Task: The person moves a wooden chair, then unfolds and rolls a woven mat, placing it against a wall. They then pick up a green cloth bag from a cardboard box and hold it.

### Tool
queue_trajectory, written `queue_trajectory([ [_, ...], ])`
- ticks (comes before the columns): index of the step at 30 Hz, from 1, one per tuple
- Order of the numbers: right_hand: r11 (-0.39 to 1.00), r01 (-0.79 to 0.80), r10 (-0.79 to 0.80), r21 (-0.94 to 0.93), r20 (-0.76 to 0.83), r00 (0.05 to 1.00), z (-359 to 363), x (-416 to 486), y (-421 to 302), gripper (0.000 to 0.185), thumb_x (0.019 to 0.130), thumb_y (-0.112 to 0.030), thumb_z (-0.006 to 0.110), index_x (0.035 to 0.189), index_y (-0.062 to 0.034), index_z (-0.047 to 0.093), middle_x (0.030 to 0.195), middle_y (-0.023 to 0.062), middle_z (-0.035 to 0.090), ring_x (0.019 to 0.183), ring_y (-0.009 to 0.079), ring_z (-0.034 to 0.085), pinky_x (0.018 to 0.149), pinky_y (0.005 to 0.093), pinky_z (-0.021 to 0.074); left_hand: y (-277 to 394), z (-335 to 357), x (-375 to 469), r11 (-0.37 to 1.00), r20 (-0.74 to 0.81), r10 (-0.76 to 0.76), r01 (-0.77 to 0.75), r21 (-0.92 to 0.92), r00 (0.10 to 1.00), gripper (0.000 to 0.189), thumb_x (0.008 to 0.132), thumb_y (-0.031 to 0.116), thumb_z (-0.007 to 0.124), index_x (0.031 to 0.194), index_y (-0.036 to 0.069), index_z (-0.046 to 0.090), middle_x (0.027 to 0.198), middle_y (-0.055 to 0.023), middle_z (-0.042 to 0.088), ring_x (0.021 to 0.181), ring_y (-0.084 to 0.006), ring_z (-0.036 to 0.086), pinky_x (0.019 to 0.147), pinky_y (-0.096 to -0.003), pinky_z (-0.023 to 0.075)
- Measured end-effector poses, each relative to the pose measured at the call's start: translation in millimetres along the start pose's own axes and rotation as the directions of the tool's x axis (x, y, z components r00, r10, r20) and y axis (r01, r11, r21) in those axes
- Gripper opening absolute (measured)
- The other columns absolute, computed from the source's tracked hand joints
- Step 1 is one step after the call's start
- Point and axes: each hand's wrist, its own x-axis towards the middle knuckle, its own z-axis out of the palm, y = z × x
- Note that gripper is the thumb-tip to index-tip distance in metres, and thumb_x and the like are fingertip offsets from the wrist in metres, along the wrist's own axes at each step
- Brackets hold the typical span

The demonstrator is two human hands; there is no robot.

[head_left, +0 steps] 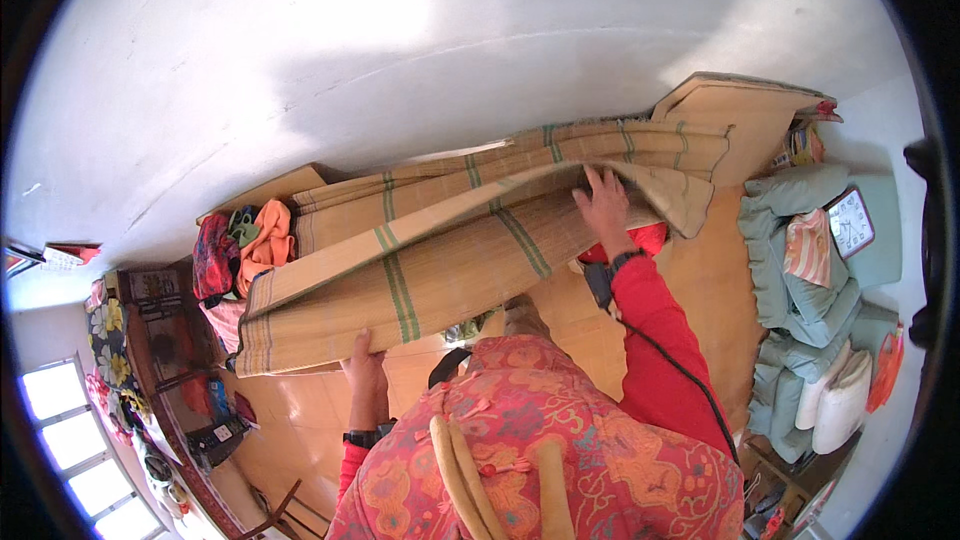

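Note:
A long woven straw mat (457, 270) with green stripes lies partly folded in front of me, its upper layer raised along the middle. My left hand (366, 371) grips the near edge towards the left end, thumb on top and fingers hidden underneath. Further right, my right hand (606, 210) reaches over the mat with spread fingers, their tips at the raised fold. That hand is slightly blurred. Beneath the mat's right part, some red cloth (646, 240) shows.
Bundled clothes (262, 240) lie at the mat's left end, against the wall (480, 90). Board panels (739, 116) stand behind its right end. A ruffled sofa (795, 270) bearing a clock (851, 223) is at right. A black cable (675, 375) runs by my right arm. A wooden chair (281, 514) is lower left.

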Motion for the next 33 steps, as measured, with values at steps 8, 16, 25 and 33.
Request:
queue_trajectory([
  [8,0.898,0.341,-0.423,0.277,0.332,0.843,30.5,10.6,-89.4,0.077,0.074,-0.028,0.070,0.142,-0.0225,0.034,0.141,0.0186,0.038,0.128,0.0382,0.036,0.101,0.0503,0.0335,12.8,0.2,-9.4,0.999,0.059,-0.022,0.019,0.044,0.998,0.043,0.082,0.013,0.066,0.120,0.010,0.047,0.109,-0.0040,0.058,0.093,-0.0187,0.061,0.069,-0.0333,0.0530],
  [16,0.866,0.433,-0.495,0.250,0.548,0.674,34.2,9.1,-146.8,0.081,0.070,-0.028,0.071,0.142,-0.0235,0.034,0.137,0.0136,0.044,0.123,0.0346,0.041,0.096,0.0537,0.0356,26.0,-0.3,-36.6,1.000,0.281,0.010,-0.015,0.015,0.960,0.046,0.081,0.011,0.067,0.122,0.009,0.048,0.108,-0.0049,0.059,0.097,-0.0181,0.060,0.074,-0.0344,0.0532],
  [25,0.722,0.602,-0.619,0.342,0.708,0.341,73.4,-38.9,-146.1,0.069,0.070,-0.019,0.066,0.135,-0.0200,0.044,0.124,0.0160,0.055,0.109,0.0367,0.053,0.091,0.0447,0.0445,15.7,-31.2,-48.8,0.945,0.333,-0.050,-0.064,0.321,0.942,0.037,0.077,0.006,0.069,0.112,0.004,0.058,0.108,-0.0037,0.061,0.099,-0.0187,0.056,0.085,-0.0327,0.0468],
  [33,0.762,0.616,-0.582,0.199,0.628,0.517,85.2,5.1,-176.4,0.064,0.071,-0.013,0.066,0.132,-0.0170,0.047,0.121,0.0143,0.057,0.112,0.0316,0.054,0.089,0.0475,0.0456,21.4,-33.8,-61.3,0.956,0.437,-0.113,-0.022,0.292,0.892,0.033,0.075,0.001,0.071,0.107,0.003,0.063,0.103,-0.0042,0.063,0.096,-0.0180,0.056,0.085,-0.0330,0.0463],
])
